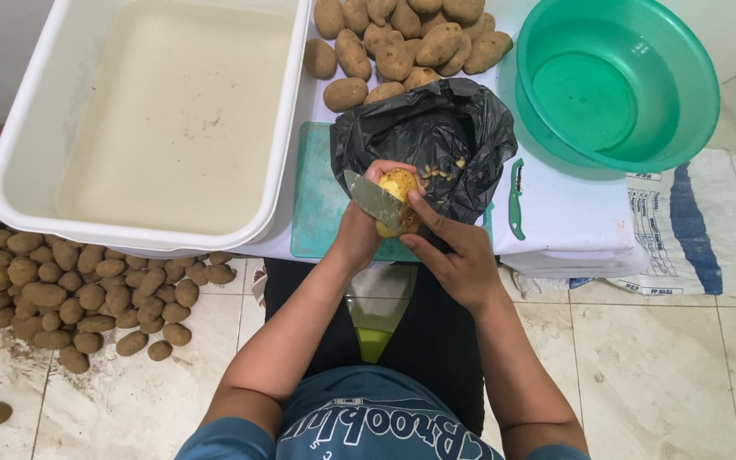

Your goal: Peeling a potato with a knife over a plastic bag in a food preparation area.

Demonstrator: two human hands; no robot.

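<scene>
My left hand [358, 232] grips a partly peeled yellow potato [399, 184], fingers curled over its top. My right hand [457, 255] holds a knife [371, 200] whose blade lies across the potato's left side, pointing up and left, with a fingertip pressed on the potato. Both hands hover at the near edge of an open black plastic bag [436, 128] with peel scraps in it.
A teal cutting board [317, 209] lies under the bag. A white tub of cloudy water [163, 119] stands at left, a green basin [615, 81] at right, a green-handled peeler [515, 200] between. Unpeeled potatoes [402, 43] are piled behind; more potatoes [61, 281] cover the floor.
</scene>
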